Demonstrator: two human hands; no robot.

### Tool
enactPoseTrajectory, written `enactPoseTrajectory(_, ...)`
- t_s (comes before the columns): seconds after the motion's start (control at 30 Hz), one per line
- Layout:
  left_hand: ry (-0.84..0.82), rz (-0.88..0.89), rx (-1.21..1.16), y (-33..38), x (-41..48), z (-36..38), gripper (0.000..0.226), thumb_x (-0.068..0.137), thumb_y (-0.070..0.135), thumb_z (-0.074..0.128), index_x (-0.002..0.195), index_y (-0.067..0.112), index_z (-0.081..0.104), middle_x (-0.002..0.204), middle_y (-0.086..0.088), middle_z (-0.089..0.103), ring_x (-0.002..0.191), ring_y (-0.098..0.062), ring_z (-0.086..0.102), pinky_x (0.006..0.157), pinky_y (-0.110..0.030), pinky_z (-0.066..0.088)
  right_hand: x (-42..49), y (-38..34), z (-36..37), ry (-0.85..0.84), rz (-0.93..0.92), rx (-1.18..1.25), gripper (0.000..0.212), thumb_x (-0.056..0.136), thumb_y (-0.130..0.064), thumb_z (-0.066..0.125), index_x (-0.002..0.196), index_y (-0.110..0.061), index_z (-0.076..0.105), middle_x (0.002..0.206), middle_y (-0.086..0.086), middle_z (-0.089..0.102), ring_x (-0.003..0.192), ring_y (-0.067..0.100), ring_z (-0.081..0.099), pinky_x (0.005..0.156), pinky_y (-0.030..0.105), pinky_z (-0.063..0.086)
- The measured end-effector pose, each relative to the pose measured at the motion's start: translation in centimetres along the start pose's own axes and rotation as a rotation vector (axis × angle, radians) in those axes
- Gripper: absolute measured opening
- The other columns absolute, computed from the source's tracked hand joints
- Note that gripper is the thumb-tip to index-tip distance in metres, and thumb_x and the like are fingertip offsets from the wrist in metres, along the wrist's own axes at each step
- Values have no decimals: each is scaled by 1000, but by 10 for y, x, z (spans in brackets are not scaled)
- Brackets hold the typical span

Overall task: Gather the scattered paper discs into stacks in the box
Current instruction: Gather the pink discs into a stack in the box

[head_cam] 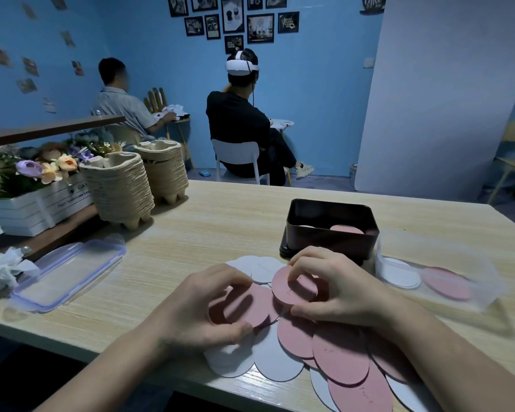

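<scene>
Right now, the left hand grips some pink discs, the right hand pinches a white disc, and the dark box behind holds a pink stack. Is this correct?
Not quite. The head view shows that the disc the right hand pinches is pink, not white. The rest stands: the left hand grips pink discs, and the dark box behind holds a pink stack.

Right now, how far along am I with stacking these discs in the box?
Early on. Done: the black box holds a pink stack beside a pale stack. In hand: left hand and right hand each grip pink discs. Left: many loose discs, pink and white, overlap on the table.
</scene>
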State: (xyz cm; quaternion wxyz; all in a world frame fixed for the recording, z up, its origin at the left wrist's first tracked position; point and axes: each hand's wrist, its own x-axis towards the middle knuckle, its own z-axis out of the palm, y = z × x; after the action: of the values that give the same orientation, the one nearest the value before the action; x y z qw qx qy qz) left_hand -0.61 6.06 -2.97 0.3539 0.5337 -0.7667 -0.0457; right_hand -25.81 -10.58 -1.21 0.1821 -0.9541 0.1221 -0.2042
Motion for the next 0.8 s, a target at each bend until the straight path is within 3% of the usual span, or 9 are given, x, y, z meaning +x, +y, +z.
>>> enactPoseTrajectory(0.37,87,54,114,-4,39,21,56,78,42,85,122,14,65,109,6,69,99,-12,65,86,-35,53,2,-1,2,36,23,59,60,76,-50,87,123,-30,56,112,-17,62,106,10,63,88,34,54)
enactPoseTrajectory(0.57,184,85,138,-16,39,36,57,79,52,81,120,15,64,109,2,73,99,-18,70,84,-37,56,3,2,7,69,-43,18,50,83,-51,82,120,-25,60,112,-10,63,101,11,63,83,36,54)
enactPoseTrajectory(0.67,210,119,154,-15,39,39,55,80,53,81,118,18,61,113,1,74,102,-18,70,85,-35,55,6,1,10,68,-77,11,38,88,-52,78,106,-23,62,120,-5,63,107,14,63,86,36,54)
enactPoseTrajectory(0.8,182,139,128,-11,38,37,52,82,52,80,113,15,62,121,-1,72,121,-11,65,94,-30,53,8,0,12,79,-86,6,32,90,-51,76,97,-22,63,132,-5,61,119,6,60,94,31,53)
